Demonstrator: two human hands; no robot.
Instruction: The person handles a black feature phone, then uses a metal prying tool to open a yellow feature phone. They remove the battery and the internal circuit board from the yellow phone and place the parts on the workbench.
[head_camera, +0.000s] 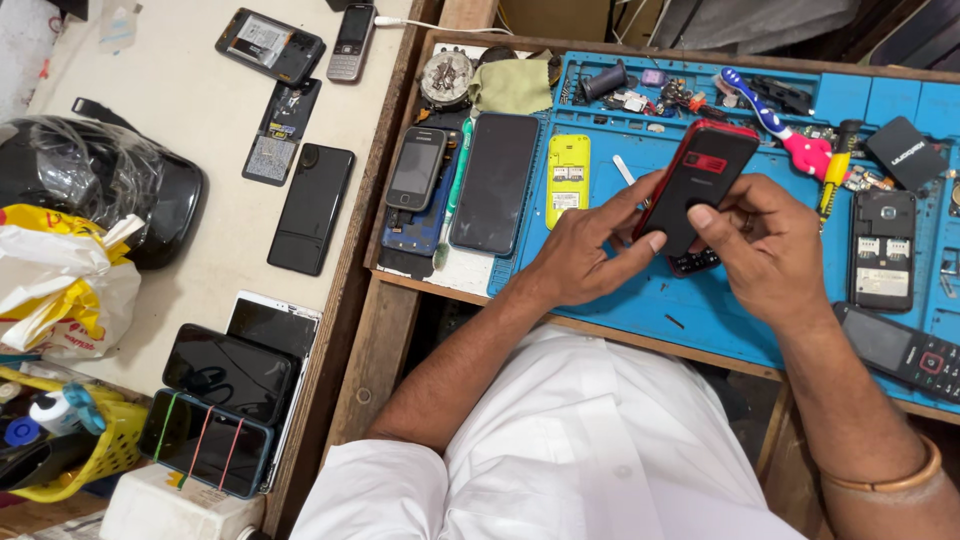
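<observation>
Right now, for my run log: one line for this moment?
left hand: holds phone | right hand: holds phone | over blue mat

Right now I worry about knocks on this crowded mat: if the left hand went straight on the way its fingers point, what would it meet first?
The left hand points up-right at the red and black phone it already touches; beyond that, probably the toothbrush, though depth is unclear.

Lower end of the red-and-black phone (703, 180) behind both thumbs; black keypad phone (905, 352) cropped at right edge.
</observation>
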